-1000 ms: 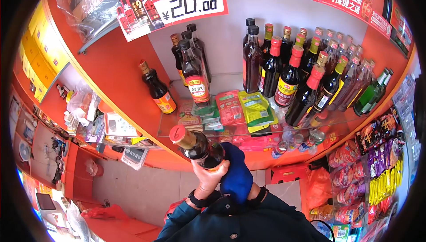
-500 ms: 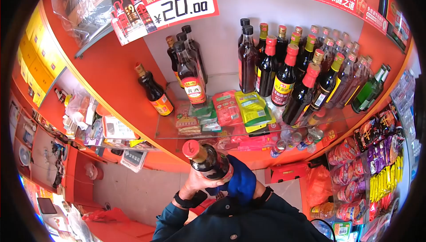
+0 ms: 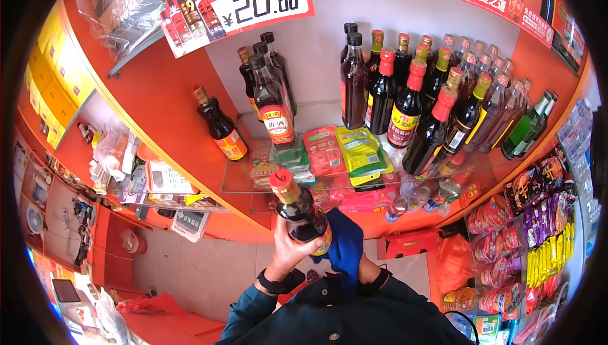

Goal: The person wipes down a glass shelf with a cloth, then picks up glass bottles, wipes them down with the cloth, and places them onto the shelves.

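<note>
My left hand [image 3: 289, 249] is wrapped around a dark glass sauce bottle [image 3: 304, 217] with a red cap, tilted in front of my chest. A blue cloth [image 3: 346, 240] touches the bottle's right side near its base. My right hand [image 3: 368, 270] grips this cloth, which covers most of its fingers. Beyond the held bottle is a glass shelf [image 3: 237, 181] bearing several dark bottles. Nearest on its left are a yellow-wine bottle [image 3: 276, 117] with a white and red label and a lone sauce bottle [image 3: 220, 126] with an orange label.
Red-capped bottles [image 3: 405, 114] crowd the shelf's right side, with green bottles [image 3: 529, 126] at the end. Yellow and red packets [image 3: 361, 155] lie in the middle. A price sign [image 3: 244, 6] hangs above. Snack packs [image 3: 548, 250] fill a rack at right; tiled floor [image 3: 183, 263] shows below.
The bottle has risen slightly towards the shelf and shifted right, with its cap pointing more upward. The blue cloth has changed shape and now stands higher beside it.
</note>
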A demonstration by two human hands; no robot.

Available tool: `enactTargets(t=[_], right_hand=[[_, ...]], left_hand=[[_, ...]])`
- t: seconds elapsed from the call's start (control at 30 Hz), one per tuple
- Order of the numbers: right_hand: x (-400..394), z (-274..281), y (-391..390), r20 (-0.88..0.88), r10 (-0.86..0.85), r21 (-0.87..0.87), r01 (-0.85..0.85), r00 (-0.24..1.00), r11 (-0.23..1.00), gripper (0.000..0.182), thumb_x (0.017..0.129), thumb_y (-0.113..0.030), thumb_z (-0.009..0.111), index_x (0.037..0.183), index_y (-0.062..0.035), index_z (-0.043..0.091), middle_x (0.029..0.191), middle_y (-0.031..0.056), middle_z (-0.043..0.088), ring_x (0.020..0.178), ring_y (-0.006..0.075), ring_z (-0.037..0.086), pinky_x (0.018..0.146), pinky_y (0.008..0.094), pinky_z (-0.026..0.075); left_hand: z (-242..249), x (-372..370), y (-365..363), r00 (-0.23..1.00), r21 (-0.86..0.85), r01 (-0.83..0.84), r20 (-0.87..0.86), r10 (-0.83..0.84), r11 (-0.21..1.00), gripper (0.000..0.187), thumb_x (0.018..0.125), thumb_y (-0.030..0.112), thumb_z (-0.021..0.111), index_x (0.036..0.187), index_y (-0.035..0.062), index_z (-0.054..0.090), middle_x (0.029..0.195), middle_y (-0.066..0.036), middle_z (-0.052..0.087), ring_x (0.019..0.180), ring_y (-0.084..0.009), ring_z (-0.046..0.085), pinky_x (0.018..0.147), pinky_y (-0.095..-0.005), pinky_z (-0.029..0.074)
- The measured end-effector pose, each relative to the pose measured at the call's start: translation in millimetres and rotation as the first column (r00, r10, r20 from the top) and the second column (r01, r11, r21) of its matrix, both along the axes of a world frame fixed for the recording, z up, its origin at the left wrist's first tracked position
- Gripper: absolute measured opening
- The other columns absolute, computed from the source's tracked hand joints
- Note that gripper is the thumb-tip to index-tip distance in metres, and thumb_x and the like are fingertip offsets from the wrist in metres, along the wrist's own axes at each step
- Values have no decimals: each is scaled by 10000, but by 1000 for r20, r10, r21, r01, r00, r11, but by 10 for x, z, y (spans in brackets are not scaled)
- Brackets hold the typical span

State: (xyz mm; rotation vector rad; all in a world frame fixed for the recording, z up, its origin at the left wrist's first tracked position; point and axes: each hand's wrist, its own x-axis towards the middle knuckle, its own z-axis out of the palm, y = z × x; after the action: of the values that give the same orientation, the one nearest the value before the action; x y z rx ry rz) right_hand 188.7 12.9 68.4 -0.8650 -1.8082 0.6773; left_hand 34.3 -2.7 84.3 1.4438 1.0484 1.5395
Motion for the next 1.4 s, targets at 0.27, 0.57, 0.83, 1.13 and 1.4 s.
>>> enactTargets(t=[0.27,0.57,0.83,1.13,1.4], right_hand=[[-217,12,-54,-40,-265,51,267,963,962,427,830,-173,602,1206,1,502,1145,190,549,1055,375,547,868,416,448],[-108,472,297,-334,31,-39,-47,942,998,494,944,-235,501,1346,38,407,1314,205,483,1169,328,512,975,388,421],[-120,560,406,-330,189,-138,-245,925,960,506,946,-250,485,1355,35,395,1317,210,481,1193,340,498,993,385,406],[-242,328,123,-195,27,-165,-60,980,984,421,851,-169,585,1214,9,467,1132,204,529,1075,379,522,921,395,432],[-161,-274,86,151,-71,-119,89,986,989,579,790,-145,649,1302,22,437,1214,219,546,1116,376,549,926,400,454]], left_hand=[[204,203,78,981,-19,-152,122,153,988,726,731,229,837,1275,21,403,1140,-81,563,1039,-165,559,913,-318,456],[-148,262,-67,995,-72,13,103,-5,997,734,829,355,740,1340,-14,363,1138,-90,556,1070,-169,522,936,-320,426],[-49,306,-80,975,-94,41,220,-19,995,669,846,287,730,1337,1,377,1157,-74,562,1063,-157,539,932,-310,436],[-7,165,90,950,-161,-75,288,119,984,641,884,317,668,1359,-8,388,1191,-69,535,1073,-152,524,944,-302,424],[117,176,223,912,-116,-135,373,169,984,511,899,236,647,1294,13,410,1128,-54,547,1026,-141,525,922,-308,431]])
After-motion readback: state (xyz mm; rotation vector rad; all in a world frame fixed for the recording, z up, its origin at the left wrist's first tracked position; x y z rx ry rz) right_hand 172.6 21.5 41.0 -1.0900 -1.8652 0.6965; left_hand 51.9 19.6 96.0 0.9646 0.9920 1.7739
